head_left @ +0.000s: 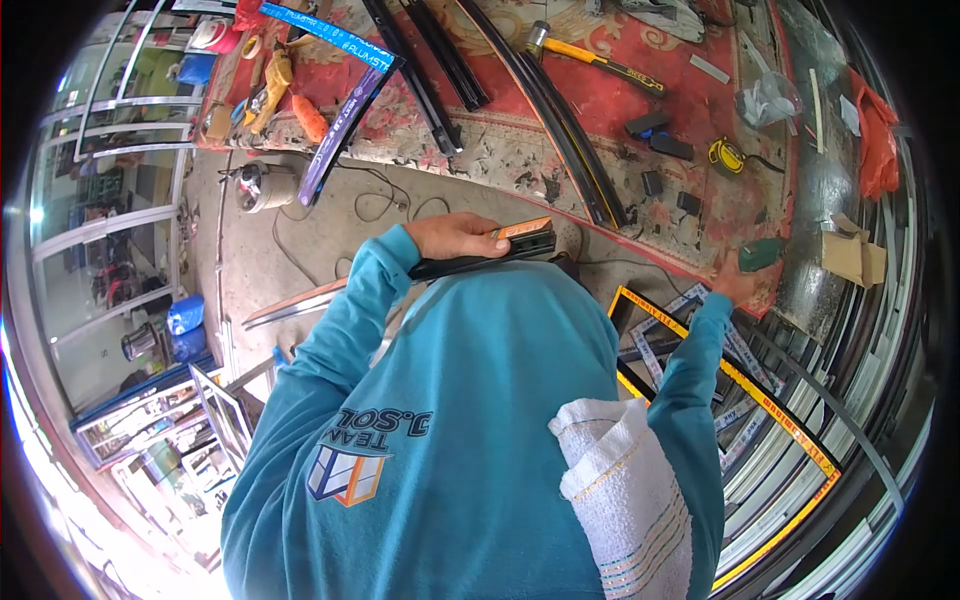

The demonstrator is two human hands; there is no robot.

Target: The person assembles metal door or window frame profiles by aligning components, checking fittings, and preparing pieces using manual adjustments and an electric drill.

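Note:
My left hand [455,237] is wrapped round a black metal profile [480,262] with an orange strip on top, held across my front at the waist. Its other end runs off to the left, behind my sleeve. My right hand [735,283] reaches to the near right corner of the red-covered table [500,150], its fingers smeared. A dark green block [762,254] sits right at those fingertips. Small black blocks [688,203] and a yellow tape measure [726,155] lie farther in on the table.
Long black profiles [570,130] overhang the table's near edge, beside a yellow-handled hammer [605,66]. A profile with blue and purple tape [345,130] sticks out at left. Yellow-taped frames [770,400] stand at my right. Cables [380,195] and a white bucket [266,187] are on the floor.

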